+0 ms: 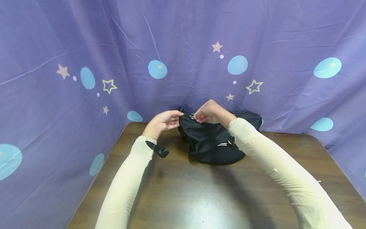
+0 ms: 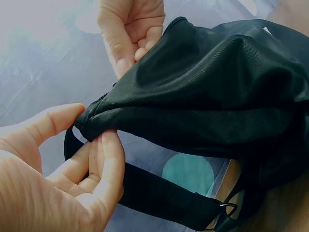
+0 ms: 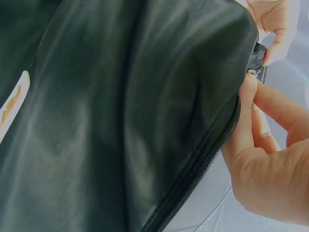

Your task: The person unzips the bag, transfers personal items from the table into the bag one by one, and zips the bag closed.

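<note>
A black fabric bag [image 1: 206, 135] lies slumped at the back of the table, its zipped edge facing up and away. At its left end my left hand [image 1: 167, 121] pinches the bag's corner between thumb and fingers, seen close in the left wrist view. My right hand [image 1: 210, 111] is just to the right of it, thumb and finger pinching the metal zipper pull [image 3: 251, 72]. Along the edge behind that hand, the zipper [image 3: 198, 169] runs down in the right wrist view. Below the left hand hangs a black strap [image 2: 164, 193] with a metal adjuster.
The brown wooden table [image 1: 177, 190] reaches toward me in front of the bag. Close behind the bag hangs a purple curtain [image 1: 186, 63] with stars and blue ovals, which also runs along the left side. A black band [image 1: 157, 149] is around the left sleeve.
</note>
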The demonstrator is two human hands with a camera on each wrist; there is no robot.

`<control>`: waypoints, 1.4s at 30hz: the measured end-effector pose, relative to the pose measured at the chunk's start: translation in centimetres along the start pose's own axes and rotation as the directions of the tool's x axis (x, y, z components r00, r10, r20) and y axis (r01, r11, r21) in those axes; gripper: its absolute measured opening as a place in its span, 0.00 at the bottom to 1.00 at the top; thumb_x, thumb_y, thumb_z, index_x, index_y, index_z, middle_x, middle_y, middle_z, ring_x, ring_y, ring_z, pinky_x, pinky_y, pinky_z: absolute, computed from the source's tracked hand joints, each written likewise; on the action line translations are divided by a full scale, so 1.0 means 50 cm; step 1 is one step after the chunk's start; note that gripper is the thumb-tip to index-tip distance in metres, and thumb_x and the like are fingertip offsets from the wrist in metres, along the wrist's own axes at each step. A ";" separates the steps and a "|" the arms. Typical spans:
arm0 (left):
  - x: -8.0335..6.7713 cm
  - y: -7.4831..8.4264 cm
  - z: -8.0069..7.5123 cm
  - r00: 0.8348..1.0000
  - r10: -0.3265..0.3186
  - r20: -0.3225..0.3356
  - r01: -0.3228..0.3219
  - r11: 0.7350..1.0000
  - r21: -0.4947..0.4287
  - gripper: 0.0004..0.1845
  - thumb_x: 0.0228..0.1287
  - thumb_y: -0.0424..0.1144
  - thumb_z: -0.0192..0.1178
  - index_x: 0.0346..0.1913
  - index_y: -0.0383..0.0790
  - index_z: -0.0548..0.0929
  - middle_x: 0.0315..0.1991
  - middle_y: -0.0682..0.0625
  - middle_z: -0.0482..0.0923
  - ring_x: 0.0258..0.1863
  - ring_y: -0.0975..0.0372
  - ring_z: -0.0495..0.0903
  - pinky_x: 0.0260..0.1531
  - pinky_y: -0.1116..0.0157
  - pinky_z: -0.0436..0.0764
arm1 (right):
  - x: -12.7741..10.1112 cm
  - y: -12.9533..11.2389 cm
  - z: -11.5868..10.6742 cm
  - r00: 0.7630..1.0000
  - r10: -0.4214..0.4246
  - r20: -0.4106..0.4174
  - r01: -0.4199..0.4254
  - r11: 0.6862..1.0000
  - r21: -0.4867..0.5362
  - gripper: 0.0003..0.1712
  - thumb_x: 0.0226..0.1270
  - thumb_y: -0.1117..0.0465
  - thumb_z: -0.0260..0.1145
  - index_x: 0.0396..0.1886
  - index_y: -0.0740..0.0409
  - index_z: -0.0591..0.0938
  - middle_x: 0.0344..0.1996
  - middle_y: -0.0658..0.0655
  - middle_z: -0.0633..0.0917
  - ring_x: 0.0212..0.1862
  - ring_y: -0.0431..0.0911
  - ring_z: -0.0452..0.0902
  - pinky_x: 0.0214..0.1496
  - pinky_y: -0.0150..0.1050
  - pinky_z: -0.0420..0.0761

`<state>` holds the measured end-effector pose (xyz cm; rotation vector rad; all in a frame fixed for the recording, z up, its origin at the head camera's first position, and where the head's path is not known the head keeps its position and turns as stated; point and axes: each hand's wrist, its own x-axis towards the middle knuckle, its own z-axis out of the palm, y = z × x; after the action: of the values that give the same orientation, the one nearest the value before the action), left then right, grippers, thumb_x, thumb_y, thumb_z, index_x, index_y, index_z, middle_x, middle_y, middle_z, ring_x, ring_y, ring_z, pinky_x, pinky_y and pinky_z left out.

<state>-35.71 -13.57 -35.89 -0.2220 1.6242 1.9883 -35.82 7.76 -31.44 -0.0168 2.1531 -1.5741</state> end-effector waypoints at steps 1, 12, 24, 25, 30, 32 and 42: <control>0.000 0.000 0.000 1.000 0.001 0.000 -0.001 1.000 -0.004 0.11 0.71 0.34 0.56 0.30 0.44 0.83 0.29 0.55 0.83 0.32 0.65 0.81 0.35 0.73 0.82 | -0.001 0.000 -0.002 1.000 0.002 0.000 -0.002 1.000 -0.006 0.02 0.61 0.79 0.68 0.32 0.75 0.87 0.18 0.56 0.86 0.20 0.42 0.83 0.28 0.33 0.87; 0.007 0.000 -0.008 1.000 -0.002 0.009 0.002 1.000 -0.017 0.10 0.71 0.34 0.57 0.30 0.44 0.83 0.31 0.55 0.84 0.34 0.64 0.80 0.38 0.71 0.82 | -0.004 0.002 -0.037 1.000 -0.002 0.031 0.006 0.991 -0.131 0.04 0.62 0.78 0.68 0.36 0.76 0.87 0.19 0.55 0.86 0.22 0.42 0.83 0.32 0.35 0.89; 0.004 0.002 -0.007 1.000 0.001 0.007 0.000 1.000 -0.003 0.10 0.69 0.34 0.60 0.27 0.45 0.83 0.28 0.56 0.83 0.32 0.64 0.79 0.37 0.72 0.82 | -0.006 -0.008 -0.065 0.995 0.058 0.085 -0.036 0.969 -0.243 0.06 0.66 0.77 0.65 0.40 0.75 0.86 0.23 0.55 0.87 0.26 0.42 0.84 0.37 0.36 0.89; 0.003 0.002 -0.007 1.000 0.001 0.010 -0.001 1.000 0.000 0.11 0.69 0.34 0.59 0.27 0.46 0.83 0.28 0.56 0.83 0.32 0.65 0.79 0.37 0.72 0.82 | -0.006 -0.008 -0.067 0.994 0.062 0.090 -0.038 0.968 -0.247 0.06 0.66 0.77 0.65 0.40 0.76 0.87 0.23 0.55 0.87 0.26 0.42 0.84 0.37 0.36 0.89; 0.007 -0.001 -0.008 1.000 -0.009 0.002 0.009 1.000 -0.017 0.11 0.69 0.34 0.60 0.26 0.45 0.83 0.28 0.55 0.83 0.31 0.64 0.79 0.36 0.72 0.82 | -0.002 -0.007 -0.073 0.993 0.066 0.102 -0.030 0.947 -0.321 0.07 0.65 0.78 0.64 0.39 0.76 0.87 0.22 0.55 0.87 0.26 0.43 0.84 0.36 0.36 0.89; 0.008 -0.002 -0.010 1.000 -0.015 -0.005 0.015 1.000 -0.023 0.12 0.69 0.33 0.60 0.26 0.45 0.83 0.27 0.55 0.83 0.30 0.65 0.79 0.35 0.72 0.83 | 0.000 -0.007 -0.075 0.993 0.065 0.103 -0.025 0.937 -0.348 0.07 0.64 0.78 0.64 0.38 0.76 0.87 0.22 0.55 0.87 0.26 0.43 0.84 0.36 0.36 0.89; 0.013 -0.003 -0.018 1.000 -0.009 0.001 0.009 0.999 -0.041 0.12 0.69 0.33 0.59 0.27 0.45 0.83 0.28 0.55 0.84 0.30 0.64 0.80 0.35 0.71 0.83 | 0.010 0.001 -0.091 0.988 0.107 0.108 -0.046 0.888 -0.458 0.09 0.63 0.78 0.67 0.43 0.78 0.86 0.18 0.52 0.85 0.22 0.39 0.81 0.33 0.31 0.88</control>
<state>-36.34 -14.19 -36.54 -0.2435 1.5802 2.0156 -37.97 11.71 -30.62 -0.1786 2.3348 -0.9637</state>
